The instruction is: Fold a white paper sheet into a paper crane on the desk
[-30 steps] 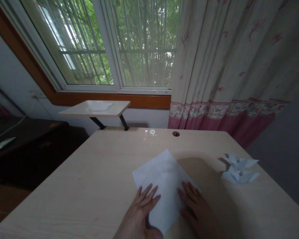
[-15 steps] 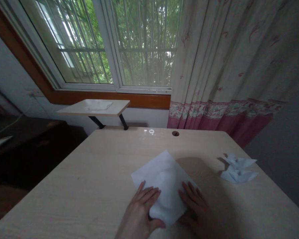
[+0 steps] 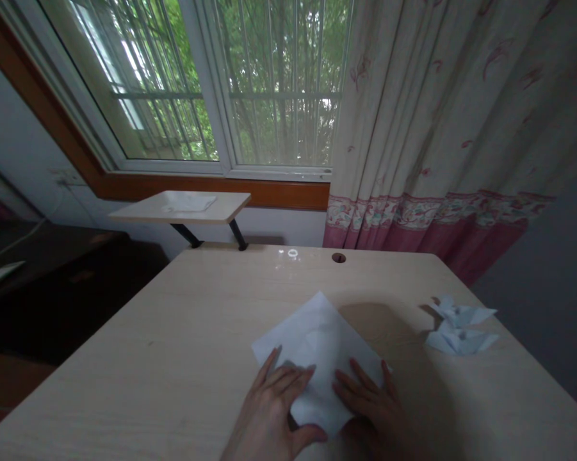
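Note:
A square sheet of white paper (image 3: 317,346) lies on the desk with one corner pointing away from me. My left hand (image 3: 281,397) rests on its left side, fingers stretched over the surface and thumb near the closest corner. On the right side of the sheet lies my right hand (image 3: 372,397), its fingers spread on the paper. The right thumb is hidden in shadow. Both hands press on the sheet without gripping it.
Two folded white paper shapes (image 3: 463,326) sit at the desk's right edge. The pale wooden desk (image 3: 173,358) has a round cable hole (image 3: 339,257) at the back. A raised shelf (image 3: 144,208) at the back left carries white paper (image 3: 189,203). Behind are a window and curtain (image 3: 413,128).
My right hand has slid a little left, further onto the paper, with its fingers more spread. The left hand's fingers have shifted slightly. The sheet has hardly moved.

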A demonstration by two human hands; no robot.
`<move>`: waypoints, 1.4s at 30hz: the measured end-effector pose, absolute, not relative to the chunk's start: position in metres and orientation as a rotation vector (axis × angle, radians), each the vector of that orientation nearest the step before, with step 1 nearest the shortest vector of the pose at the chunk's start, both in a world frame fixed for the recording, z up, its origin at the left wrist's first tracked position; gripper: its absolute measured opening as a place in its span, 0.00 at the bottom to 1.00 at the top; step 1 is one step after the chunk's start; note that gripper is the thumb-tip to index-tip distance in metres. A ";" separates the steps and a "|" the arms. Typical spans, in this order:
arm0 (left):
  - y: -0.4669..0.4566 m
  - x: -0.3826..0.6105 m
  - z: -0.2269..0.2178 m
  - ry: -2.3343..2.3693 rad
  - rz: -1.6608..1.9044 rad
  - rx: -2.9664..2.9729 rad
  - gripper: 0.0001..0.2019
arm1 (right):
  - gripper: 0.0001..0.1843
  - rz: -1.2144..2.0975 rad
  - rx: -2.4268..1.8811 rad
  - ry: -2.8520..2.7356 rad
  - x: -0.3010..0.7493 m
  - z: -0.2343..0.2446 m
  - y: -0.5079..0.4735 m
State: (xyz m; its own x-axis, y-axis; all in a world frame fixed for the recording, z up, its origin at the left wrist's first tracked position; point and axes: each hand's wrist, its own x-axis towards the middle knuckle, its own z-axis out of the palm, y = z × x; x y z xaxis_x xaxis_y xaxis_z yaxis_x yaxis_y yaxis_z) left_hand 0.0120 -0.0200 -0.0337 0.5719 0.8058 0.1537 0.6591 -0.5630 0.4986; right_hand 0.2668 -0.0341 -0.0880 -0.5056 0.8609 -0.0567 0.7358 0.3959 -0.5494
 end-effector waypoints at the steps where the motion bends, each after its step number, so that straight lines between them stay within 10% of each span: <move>1: -0.020 0.012 -0.032 1.184 0.525 2.411 0.40 | 0.29 0.797 -1.403 -2.407 0.268 -0.087 -0.034; 14: -0.015 -0.010 -0.038 1.212 0.638 2.369 0.45 | 0.21 0.810 -1.485 -2.161 0.276 -0.073 -0.027; 22: -0.006 -0.007 -0.045 1.246 0.742 2.394 0.09 | 0.20 0.875 -1.706 -1.940 0.281 -0.059 -0.027; 42: 0.000 0.019 -0.036 1.625 0.883 2.154 0.17 | 0.23 0.734 -1.715 -1.669 0.262 -0.049 -0.002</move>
State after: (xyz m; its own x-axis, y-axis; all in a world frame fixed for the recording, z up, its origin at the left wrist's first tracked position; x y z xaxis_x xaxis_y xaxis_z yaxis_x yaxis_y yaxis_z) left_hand 0.0187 -0.0004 -0.0358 0.1705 0.9415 0.2906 0.7563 -0.3141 0.5740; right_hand 0.2625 -0.0017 -0.0488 0.0436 0.9984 0.0351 0.6487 -0.0015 -0.7610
